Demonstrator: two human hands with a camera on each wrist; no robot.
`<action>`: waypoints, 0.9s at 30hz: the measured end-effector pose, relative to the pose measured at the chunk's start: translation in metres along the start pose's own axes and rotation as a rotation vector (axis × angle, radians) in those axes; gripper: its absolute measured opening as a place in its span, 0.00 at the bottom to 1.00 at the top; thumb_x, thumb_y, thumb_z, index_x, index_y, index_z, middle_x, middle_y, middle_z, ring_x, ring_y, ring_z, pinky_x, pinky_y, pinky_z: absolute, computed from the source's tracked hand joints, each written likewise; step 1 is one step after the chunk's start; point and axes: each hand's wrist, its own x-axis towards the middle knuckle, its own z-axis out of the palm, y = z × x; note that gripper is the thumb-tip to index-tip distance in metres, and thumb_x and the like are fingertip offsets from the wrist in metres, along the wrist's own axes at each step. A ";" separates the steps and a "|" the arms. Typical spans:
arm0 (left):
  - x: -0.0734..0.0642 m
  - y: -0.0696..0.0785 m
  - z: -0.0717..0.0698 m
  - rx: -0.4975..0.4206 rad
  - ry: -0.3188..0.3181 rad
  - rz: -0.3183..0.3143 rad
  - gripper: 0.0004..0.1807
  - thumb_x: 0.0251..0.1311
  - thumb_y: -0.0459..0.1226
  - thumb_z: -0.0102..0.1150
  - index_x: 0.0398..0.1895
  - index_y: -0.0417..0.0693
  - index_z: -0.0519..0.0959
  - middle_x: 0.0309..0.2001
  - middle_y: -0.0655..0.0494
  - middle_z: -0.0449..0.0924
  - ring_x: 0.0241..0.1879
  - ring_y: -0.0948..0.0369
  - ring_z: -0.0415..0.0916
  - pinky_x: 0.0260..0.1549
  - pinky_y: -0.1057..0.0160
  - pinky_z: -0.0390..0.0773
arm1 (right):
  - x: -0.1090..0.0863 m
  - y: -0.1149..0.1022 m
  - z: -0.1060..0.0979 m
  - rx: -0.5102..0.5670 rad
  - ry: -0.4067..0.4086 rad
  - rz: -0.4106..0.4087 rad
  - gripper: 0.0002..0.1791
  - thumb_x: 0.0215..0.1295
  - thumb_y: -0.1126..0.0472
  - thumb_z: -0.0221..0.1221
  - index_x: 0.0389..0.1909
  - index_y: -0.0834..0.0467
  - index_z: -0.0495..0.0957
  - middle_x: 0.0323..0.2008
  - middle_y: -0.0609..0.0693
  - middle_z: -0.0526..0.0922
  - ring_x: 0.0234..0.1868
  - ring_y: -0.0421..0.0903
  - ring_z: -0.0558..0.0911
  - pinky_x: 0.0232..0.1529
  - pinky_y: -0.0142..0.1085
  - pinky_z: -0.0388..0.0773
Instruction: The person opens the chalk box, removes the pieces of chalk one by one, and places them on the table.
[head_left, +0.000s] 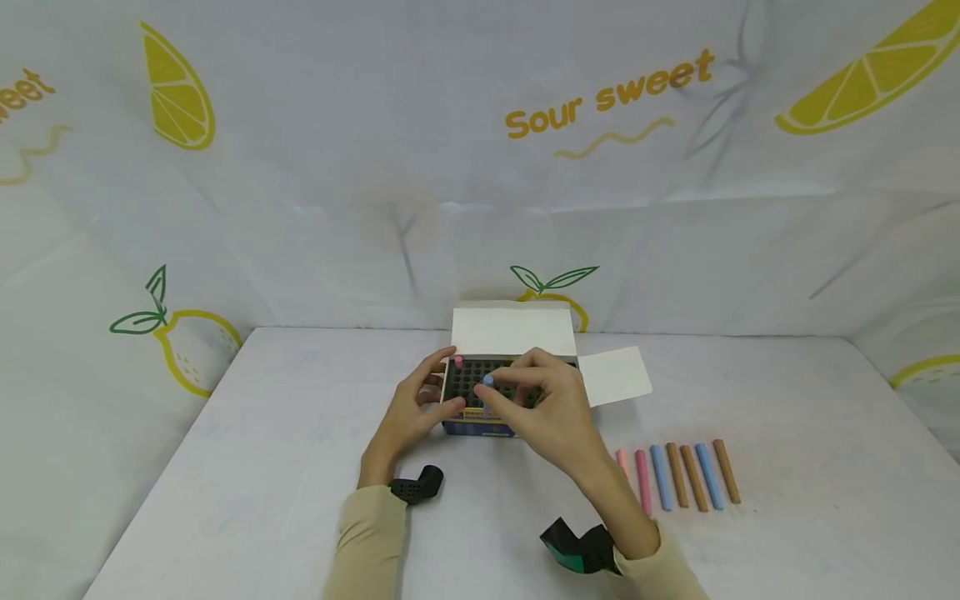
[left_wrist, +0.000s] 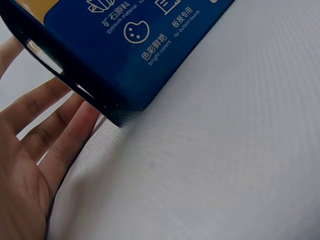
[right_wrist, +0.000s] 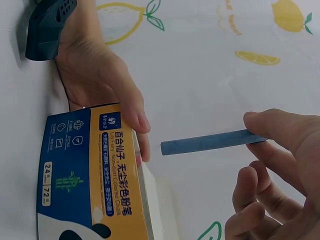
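A blue and yellow chalk box (head_left: 468,428) stands on the table with its top open, showing a dark grid of holes. My left hand (head_left: 408,410) holds the box at its left end, thumb on the front top edge and the other fingers at the side. Thumb and index finger of my right hand (head_left: 558,412) pinch a blue chalk stick (right_wrist: 207,143) by one end. Its free end points down toward the holes, above the box and apart from it. One pink chalk (head_left: 459,362) stands in the box's far left corner.
On the table to the right lies a row of chalks: pink ones (head_left: 643,481), blue ones (head_left: 661,477) and brown ones (head_left: 727,472). The box's white lid (head_left: 513,330) stands up at the back, and a side flap (head_left: 617,376) sticks out to the right.
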 end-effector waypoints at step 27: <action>0.000 -0.004 0.000 0.001 0.004 0.014 0.40 0.61 0.45 0.69 0.77 0.64 0.65 0.60 0.43 0.75 0.50 0.54 0.78 0.50 0.59 0.83 | -0.019 0.012 -0.055 -0.095 -0.047 -0.014 0.03 0.57 0.64 0.74 0.32 0.57 0.91 0.30 0.46 0.82 0.25 0.32 0.76 0.21 0.31 0.74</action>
